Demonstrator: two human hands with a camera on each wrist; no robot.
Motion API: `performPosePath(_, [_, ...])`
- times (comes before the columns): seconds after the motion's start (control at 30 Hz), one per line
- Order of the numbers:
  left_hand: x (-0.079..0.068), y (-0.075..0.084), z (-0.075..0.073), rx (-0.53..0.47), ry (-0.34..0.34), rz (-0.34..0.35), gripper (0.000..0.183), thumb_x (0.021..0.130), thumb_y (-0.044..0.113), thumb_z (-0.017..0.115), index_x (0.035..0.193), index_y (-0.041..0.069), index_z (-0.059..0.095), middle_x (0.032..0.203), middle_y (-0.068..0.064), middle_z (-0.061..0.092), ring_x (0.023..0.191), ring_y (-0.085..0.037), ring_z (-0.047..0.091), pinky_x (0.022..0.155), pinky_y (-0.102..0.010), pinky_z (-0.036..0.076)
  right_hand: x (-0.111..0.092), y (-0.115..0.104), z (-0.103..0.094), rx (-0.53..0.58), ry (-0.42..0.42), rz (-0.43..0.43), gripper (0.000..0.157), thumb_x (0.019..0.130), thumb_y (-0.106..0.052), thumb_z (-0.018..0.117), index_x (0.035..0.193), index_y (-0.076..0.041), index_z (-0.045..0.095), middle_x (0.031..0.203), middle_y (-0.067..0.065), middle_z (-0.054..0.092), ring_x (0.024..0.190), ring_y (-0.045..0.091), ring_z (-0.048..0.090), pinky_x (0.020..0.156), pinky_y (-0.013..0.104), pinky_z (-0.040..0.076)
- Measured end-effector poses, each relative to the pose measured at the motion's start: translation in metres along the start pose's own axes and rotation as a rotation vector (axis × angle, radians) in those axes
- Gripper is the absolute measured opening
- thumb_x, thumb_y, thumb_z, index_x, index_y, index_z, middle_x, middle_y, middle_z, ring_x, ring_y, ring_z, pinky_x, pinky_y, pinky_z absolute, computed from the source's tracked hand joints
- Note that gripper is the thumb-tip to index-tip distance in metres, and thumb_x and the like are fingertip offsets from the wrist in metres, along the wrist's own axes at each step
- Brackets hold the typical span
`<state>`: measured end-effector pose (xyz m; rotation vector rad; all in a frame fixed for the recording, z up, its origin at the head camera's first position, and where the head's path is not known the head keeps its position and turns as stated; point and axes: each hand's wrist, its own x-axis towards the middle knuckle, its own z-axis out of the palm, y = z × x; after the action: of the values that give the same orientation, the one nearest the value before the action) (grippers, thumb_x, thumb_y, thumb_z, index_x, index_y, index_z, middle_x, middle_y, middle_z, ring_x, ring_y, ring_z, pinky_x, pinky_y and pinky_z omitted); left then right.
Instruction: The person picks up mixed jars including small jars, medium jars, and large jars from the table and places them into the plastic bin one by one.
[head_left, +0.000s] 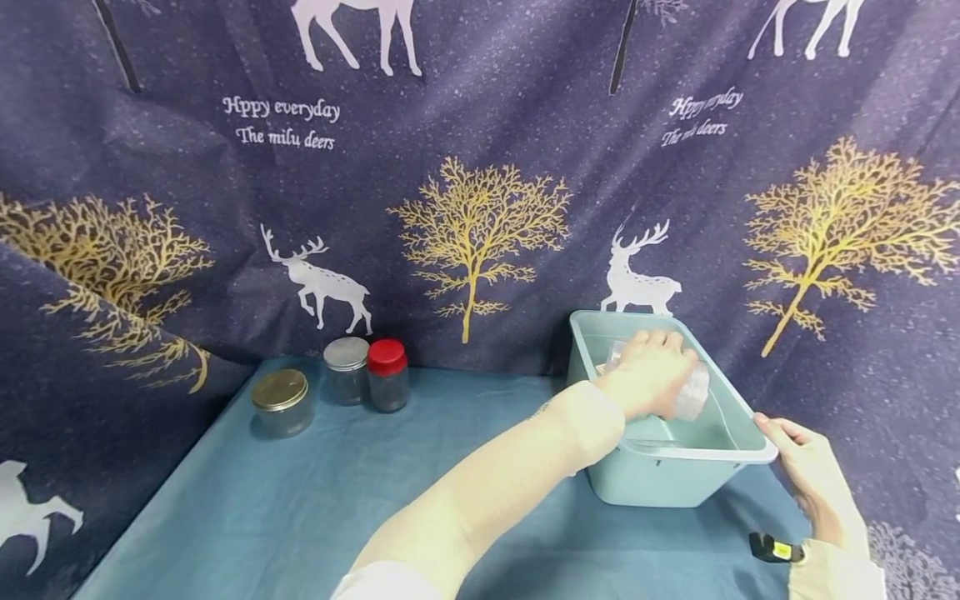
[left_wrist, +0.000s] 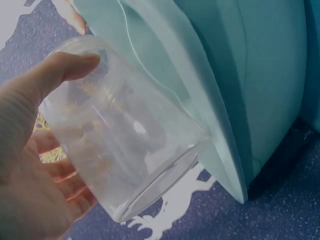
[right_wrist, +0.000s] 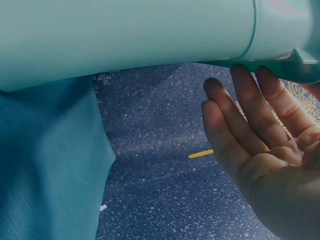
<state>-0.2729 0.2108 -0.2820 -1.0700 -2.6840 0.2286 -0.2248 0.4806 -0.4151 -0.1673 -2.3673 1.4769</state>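
My left hand [head_left: 651,372] reaches down inside a pale green plastic bin [head_left: 645,482] at the right of the table. It holds a clear jar [head_left: 693,393], tilted on its side. In the left wrist view, the thumb lies over one end of the jar [left_wrist: 127,135] and the fingers pass behind it, close to the bin's rim [left_wrist: 200,82]. At the bin's near right corner my right hand [head_left: 813,471] grips the rim. The right wrist view has its fingers [right_wrist: 255,107] extended up under the rim; the thumb is mostly out of that frame.
Towards the back left of the blue-clothed table [head_left: 315,508] stand a jar with a gold lid [head_left: 281,406], one with a silver lid [head_left: 347,372] and one with a red lid [head_left: 387,375]. A dark patterned cloth [head_left: 510,100] hangs behind the table.
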Motion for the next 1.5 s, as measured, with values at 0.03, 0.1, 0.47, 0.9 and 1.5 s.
performPosePath(0.03, [0.001, 0.003, 0.001, 0.001, -0.005, -0.001, 0.07, 0.073, 0.053, 0.08, 0.132, 0.031, 0.052, 0.124, 0.009, 0.047, 0.117, -0.009, 0.042, 0.099, -0.026, 0.031, 0.0, 0.0, 0.0, 0.003, -0.004, 0.001, 0.023, 0.099, -0.029, 0.06, 0.081, -0.027, 0.074, 0.07, -0.015, 0.065, 0.067, 0.001, 0.056, 0.058, 0.017, 0.046])
performPosePath(0.1, [0.003, 0.007, 0.003, -0.003, -0.009, 0.003, 0.069, 0.072, 0.054, 0.08, 0.131, 0.032, 0.052, 0.123, 0.01, 0.047, 0.114, -0.009, 0.042, 0.098, -0.026, 0.031, -0.001, 0.0, -0.001, 0.003, 0.0, 0.002, 0.023, 0.099, -0.028, 0.06, 0.081, -0.026, 0.074, 0.07, -0.015, 0.065, 0.067, 0.001, 0.055, 0.058, 0.017, 0.046])
performPosePath(0.47, [0.001, 0.016, 0.019, -0.173, -0.087, -0.074, 0.064, 0.068, 0.052, 0.083, 0.123, 0.033, 0.057, 0.114, 0.01, 0.05, 0.103, -0.009, 0.045, 0.088, -0.026, 0.035, -0.005, 0.002, -0.001, -0.036, -0.028, 0.018, 0.024, 0.099, -0.032, 0.058, 0.084, -0.024, 0.075, 0.073, -0.016, 0.066, 0.071, 0.0, 0.055, 0.061, 0.017, 0.045])
performPosePath(0.9, [-0.001, 0.016, 0.035, -0.199, -0.12, -0.137, 0.06, 0.068, 0.049, 0.083, 0.119, 0.031, 0.057, 0.11, 0.008, 0.051, 0.1, -0.01, 0.045, 0.088, -0.028, 0.037, 0.001, 0.001, 0.006, 0.0, -0.028, -0.001, 0.025, 0.1, -0.029, 0.058, 0.082, -0.022, 0.074, 0.071, -0.013, 0.066, 0.067, 0.002, 0.055, 0.057, 0.02, 0.046])
performPosePath(1.5, [-0.007, -0.002, 0.029, -0.272, -0.109, -0.131, 0.058, 0.08, 0.043, 0.074, 0.132, 0.037, 0.05, 0.12, 0.011, 0.051, 0.111, -0.01, 0.041, 0.095, -0.035, 0.032, -0.001, 0.0, 0.003, 0.025, -0.015, -0.026, 0.027, 0.1, -0.026, 0.059, 0.08, -0.017, 0.074, 0.068, -0.013, 0.066, 0.066, 0.002, 0.056, 0.057, 0.018, 0.045])
